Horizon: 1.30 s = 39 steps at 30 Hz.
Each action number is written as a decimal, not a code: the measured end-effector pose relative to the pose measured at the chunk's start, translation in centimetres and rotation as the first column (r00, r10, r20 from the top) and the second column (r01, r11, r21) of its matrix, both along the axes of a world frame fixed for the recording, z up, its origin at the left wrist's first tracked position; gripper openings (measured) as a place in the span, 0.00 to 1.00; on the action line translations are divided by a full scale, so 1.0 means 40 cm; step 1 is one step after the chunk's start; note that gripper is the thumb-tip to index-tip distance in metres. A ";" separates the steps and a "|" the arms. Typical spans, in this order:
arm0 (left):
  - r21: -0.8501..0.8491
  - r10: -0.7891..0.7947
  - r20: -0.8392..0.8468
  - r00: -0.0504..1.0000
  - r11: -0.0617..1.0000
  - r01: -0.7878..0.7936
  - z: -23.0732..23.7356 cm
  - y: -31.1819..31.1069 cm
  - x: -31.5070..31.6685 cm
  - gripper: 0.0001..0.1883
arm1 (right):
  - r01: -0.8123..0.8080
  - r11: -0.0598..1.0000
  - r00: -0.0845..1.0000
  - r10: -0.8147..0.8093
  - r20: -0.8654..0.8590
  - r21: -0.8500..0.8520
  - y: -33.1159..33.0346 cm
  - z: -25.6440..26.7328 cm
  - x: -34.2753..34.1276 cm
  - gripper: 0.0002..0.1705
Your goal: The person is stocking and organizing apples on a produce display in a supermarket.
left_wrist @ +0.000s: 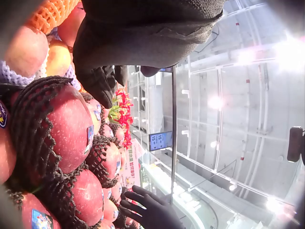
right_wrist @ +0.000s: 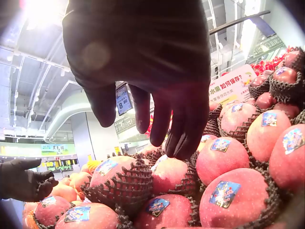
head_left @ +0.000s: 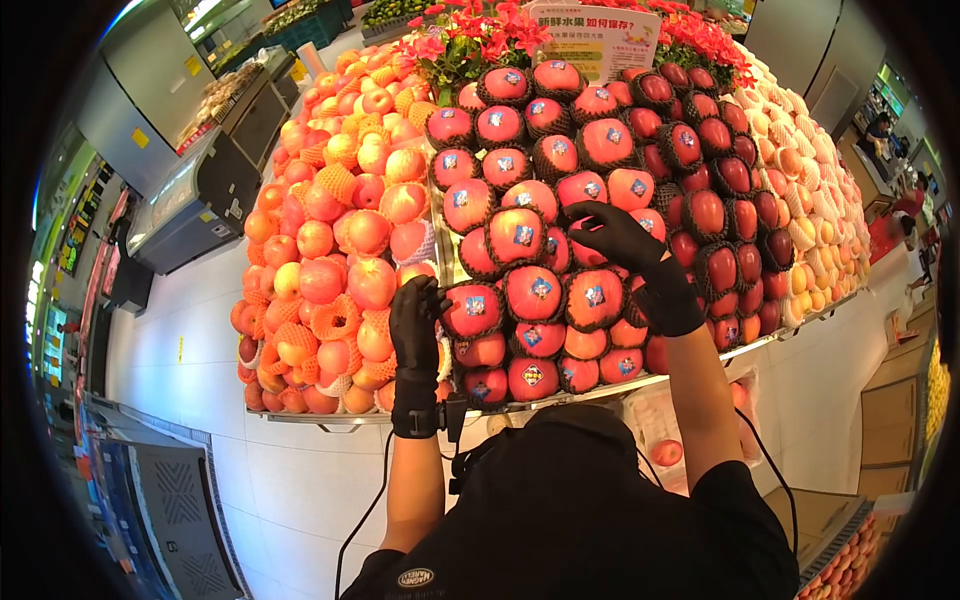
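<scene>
Red apples in black foam nets with blue stickers fill the middle of the fruit stand. Above them hovers my black-gloved right hand point(head_left: 628, 242), its fingers pointing down and spread loosely. In the right wrist view, the fingertips overlap the top of a netted apple point(right_wrist: 171, 174); nothing shows in the grasp. My left hand point(head_left: 415, 325), also gloved in black, hangs with relaxed, slightly bent fingers at the line between the netted red apples and the paler fruit. A large netted apple point(left_wrist: 71, 129) lies close beside it in the left wrist view, and that hand holds nothing.
Paler apples point(head_left: 320, 280), some in orange foam nets, are heaped at left. Darker red apples point(head_left: 706, 213) and peach-coloured fruit point(head_left: 815, 220) lie to the right. A printed sign point(head_left: 595, 42) and red flowers point(head_left: 480, 40) stand at the back. The stand's metal edge point(head_left: 560, 397) runs in front.
</scene>
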<state>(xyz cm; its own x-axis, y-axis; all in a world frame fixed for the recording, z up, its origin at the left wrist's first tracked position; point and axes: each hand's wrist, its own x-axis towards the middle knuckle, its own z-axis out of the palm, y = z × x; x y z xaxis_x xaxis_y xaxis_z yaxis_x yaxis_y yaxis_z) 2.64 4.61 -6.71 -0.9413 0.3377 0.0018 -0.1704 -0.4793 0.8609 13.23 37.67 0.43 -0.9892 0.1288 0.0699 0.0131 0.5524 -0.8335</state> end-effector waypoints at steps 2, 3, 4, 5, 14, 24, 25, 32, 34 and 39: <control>-0.016 -0.013 0.008 1.000 1.000 0.013 -0.001 0.004 0.000 0.20 | 0.043 0.998 0.999 -0.043 0.002 -0.040 -0.022 0.001 0.031 0.25; -0.024 -0.022 0.008 1.000 0.999 0.023 0.002 0.006 0.001 0.20 | 0.064 0.996 0.998 -0.064 0.004 -0.060 -0.033 -0.001 0.045 0.25; -0.032 -0.032 0.008 0.999 0.999 0.032 0.001 0.007 0.001 0.20 | 0.084 0.994 0.996 -0.083 0.007 -0.074 -0.040 -0.006 0.053 0.25; -0.023 -0.042 0.015 0.999 0.999 0.042 -0.005 0.007 0.000 0.20 | 0.104 0.991 0.995 -0.103 0.011 -0.089 -0.047 -0.012 0.062 0.25; 0.085 -0.152 0.060 0.986 0.985 0.147 -0.031 -0.015 -0.035 0.19 | 0.250 0.945 0.961 -0.269 -0.064 -0.211 -0.086 -0.047 0.132 0.23; -0.030 -0.140 -0.048 0.989 0.990 0.139 0.005 -0.038 -0.036 0.17 | 0.369 0.892 0.919 -0.392 -0.042 -0.262 -0.168 -0.044 0.192 0.19; 0.032 -0.131 -0.003 0.991 0.991 0.131 0.004 -0.039 -0.039 0.15 | 0.397 0.885 0.911 -0.412 -0.013 -0.241 -0.170 -0.056 0.200 0.17; 0.038 -0.072 -0.040 0.997 0.997 0.074 0.031 -0.056 -0.046 0.14 | 0.520 0.784 0.849 -0.432 -0.304 0.338 -0.198 -0.144 0.326 0.08; 0.119 -0.063 0.065 0.996 0.991 0.055 0.068 -0.045 -0.033 0.17 | 0.549 0.673 0.831 -0.379 -0.407 0.496 -0.198 -0.166 0.361 0.11; 0.204 -0.124 0.176 0.977 0.975 0.087 0.092 -0.047 -0.023 0.22 | 0.731 0.679 0.680 -0.719 -0.144 0.060 -0.267 -0.118 0.401 0.08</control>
<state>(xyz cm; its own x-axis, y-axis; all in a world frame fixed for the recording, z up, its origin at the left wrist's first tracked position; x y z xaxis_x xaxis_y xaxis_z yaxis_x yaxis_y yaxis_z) 1.71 2.73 -3.03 -0.8901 0.4458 -0.0949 -0.3777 -0.6048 0.7011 29.27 26.99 -4.30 -0.5744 0.7888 0.2187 0.3673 0.4871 -0.7923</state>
